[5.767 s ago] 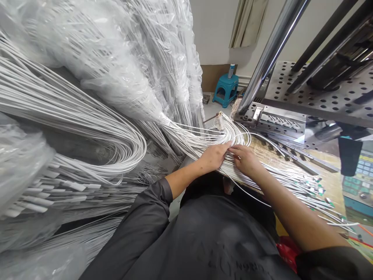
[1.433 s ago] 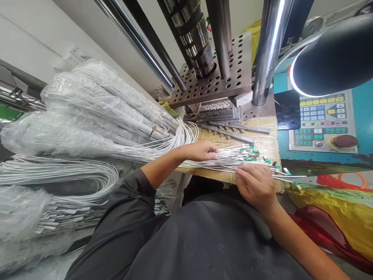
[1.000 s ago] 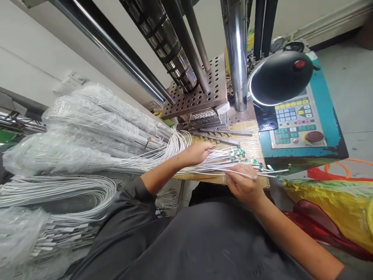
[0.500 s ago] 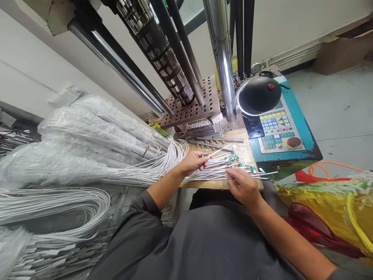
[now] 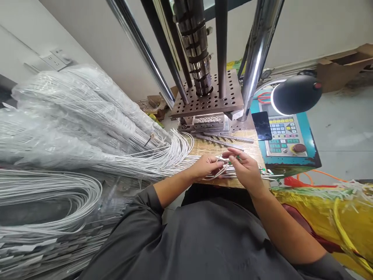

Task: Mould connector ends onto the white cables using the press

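Note:
Over the front edge of the bench, my left hand [image 5: 207,167] is closed in a pinch on a white cable [image 5: 219,172], which bends between my two hands. My right hand [image 5: 247,169] is close beside it, its fingers curled round the cable's end, where a bit of green shows. The exact end piece is partly hidden by my fingers. Beneath both hands lies a layer of white cables [image 5: 163,165], some with green tips [image 5: 263,170] to the right of my right hand. Slim metal bars [image 5: 224,142] rest just beyond my fingers.
Ahead stands a press with a perforated metal plate [image 5: 208,93] and steel columns [image 5: 258,58]. To the right are a control panel [image 5: 287,136], a black lamp [image 5: 297,95] and a yellow sack [image 5: 317,210]. Plastic-wrapped cable bundles [image 5: 72,112] fill the left.
My hands have come together; the right moved up and inward to the cable. The head view has turned, so the press appears more upright and the panel farther right.

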### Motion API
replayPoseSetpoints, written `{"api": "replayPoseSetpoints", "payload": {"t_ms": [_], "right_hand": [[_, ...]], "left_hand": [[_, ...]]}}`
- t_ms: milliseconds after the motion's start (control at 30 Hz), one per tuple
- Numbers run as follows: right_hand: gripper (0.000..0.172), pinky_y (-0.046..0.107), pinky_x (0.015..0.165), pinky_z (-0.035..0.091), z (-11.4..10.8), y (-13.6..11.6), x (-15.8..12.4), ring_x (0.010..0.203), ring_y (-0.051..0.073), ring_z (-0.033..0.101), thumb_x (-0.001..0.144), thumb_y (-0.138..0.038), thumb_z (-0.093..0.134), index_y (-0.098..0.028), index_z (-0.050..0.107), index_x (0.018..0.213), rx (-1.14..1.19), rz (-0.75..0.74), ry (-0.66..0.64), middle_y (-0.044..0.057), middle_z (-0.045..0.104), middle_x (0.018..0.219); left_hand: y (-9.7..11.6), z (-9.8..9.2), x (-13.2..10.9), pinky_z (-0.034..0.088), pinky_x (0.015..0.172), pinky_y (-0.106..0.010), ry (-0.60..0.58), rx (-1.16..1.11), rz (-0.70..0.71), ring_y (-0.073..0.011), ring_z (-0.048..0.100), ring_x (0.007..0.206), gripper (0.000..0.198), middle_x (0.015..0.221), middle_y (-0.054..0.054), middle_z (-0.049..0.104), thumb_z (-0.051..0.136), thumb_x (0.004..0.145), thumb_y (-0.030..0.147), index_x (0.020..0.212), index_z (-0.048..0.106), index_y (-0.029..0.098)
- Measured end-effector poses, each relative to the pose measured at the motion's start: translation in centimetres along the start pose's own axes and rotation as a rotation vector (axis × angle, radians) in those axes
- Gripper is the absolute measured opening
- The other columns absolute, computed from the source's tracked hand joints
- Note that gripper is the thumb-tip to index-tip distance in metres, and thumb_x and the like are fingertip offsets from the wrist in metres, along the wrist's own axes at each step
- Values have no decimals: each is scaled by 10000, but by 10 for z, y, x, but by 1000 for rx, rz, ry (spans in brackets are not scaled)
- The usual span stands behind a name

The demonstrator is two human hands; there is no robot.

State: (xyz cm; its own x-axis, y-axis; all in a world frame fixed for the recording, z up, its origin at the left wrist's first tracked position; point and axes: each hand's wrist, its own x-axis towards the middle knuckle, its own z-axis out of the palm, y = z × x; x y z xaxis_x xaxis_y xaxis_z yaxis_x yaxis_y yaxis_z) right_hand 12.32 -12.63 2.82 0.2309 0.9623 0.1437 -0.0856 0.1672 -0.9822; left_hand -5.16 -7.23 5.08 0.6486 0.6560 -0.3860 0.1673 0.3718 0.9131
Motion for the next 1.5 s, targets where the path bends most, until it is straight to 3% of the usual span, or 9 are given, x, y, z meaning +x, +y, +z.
{"api": "replayPoseSetpoints", "payload": {"t_ms": [333, 533, 633, 800, 900, 1000, 1100, 1200, 1500], "right_hand": [[359, 481, 1041, 524, 57, 31, 0, 1114, 248, 705, 1012, -416, 517, -238, 697, 1265, -210, -167, 123, 93, 763, 1174], [371, 460, 969, 548, 72, 35, 16, 1055, 237, 715, 1015, -428, 520, -237, 679, 1290, -245, -169, 155, 90, 770, 1138], [393, 433, 886, 564, 78, 38, 23, 1050, 246, 712, 1012, -463, 510, -232, 676, 1284, -186, -119, 181, 97, 769, 1119], [387, 414, 841, 557, 89, 35, 25, 1022, 249, 722, 1009, -478, 496, -227, 692, 1229, -156, -81, 163, 104, 771, 1104], [403, 439, 891, 556, 76, 29, 30, 1076, 254, 707, 1030, -472, 446, -233, 701, 1231, -257, -127, 10, 114, 743, 1205], [383, 484, 1032, 499, 35, 24, 46, 1204, 273, 637, 1018, -443, 475, -232, 716, 1228, -541, -326, -63, 127, 685, 1293], [348, 465, 946, 530, -12, 25, 70, 1076, 283, 667, 962, -414, 568, -207, 742, 1180, -946, -408, -60, 137, 703, 1151], [289, 427, 823, 544, -37, 29, 92, 939, 281, 686, 895, -352, 624, -197, 772, 1089, -1281, -322, -212, 123, 720, 1036], [286, 324, 770, 493, -10, 7, 121, 891, 242, 674, 866, -242, 554, -156, 740, 1065, -1482, -70, -611, 141, 714, 1057]], "left_hand": [[-16, -6, 2, 584, 656, -316, -41, -504, -109, -170, 683, 700, 505, 762, -44, 668, 890, 696, 521, 844, 595, 139], [-27, 3, -8, 551, 814, -346, 82, -623, 81, -208, 685, 836, 502, 789, -64, 676, 868, 702, 555, 854, 637, 136], [-32, 2, -11, 527, 866, -342, 17, -643, 168, -203, 683, 887, 488, 861, -68, 687, 872, 714, 510, 952, 668, 137], [-34, -13, -17, 483, 672, -254, -54, -560, 122, -108, 606, 682, 508, 783, -3, 629, 918, 670, 446, 988, 662, 145], [-34, -20, -17, 421, 564, -231, -3, -525, 85, -78, 534, 571, 484, 691, 18, 580, 917, 662, 459, 908, 665, 126], [-32, -24, -14, 363, 520, -216, 20, -554, 73, -75, 537, 567, 519, 726, -13, 620, 922, 654, 436, 980, 700, 99], [-30, -28, -12, 365, 535, -201, -6, -556, 47, -70, 579, 631, 547, 912, -86, 704, 936, 634, 383, 1045, 723, 92], [-30, -33, -10, 402, 567, -184, -29, -554, 41, -64, 593, 650, 567, 947, -104, 731, 938, 629, 339, 1093, 729, 90], [-26, -44, -10, 475, 531, -182, 97, -571, -44, -68, 618, 560, 414, 942, -119, 759, 871, 722, 297, 1033, 705, 81]]}}
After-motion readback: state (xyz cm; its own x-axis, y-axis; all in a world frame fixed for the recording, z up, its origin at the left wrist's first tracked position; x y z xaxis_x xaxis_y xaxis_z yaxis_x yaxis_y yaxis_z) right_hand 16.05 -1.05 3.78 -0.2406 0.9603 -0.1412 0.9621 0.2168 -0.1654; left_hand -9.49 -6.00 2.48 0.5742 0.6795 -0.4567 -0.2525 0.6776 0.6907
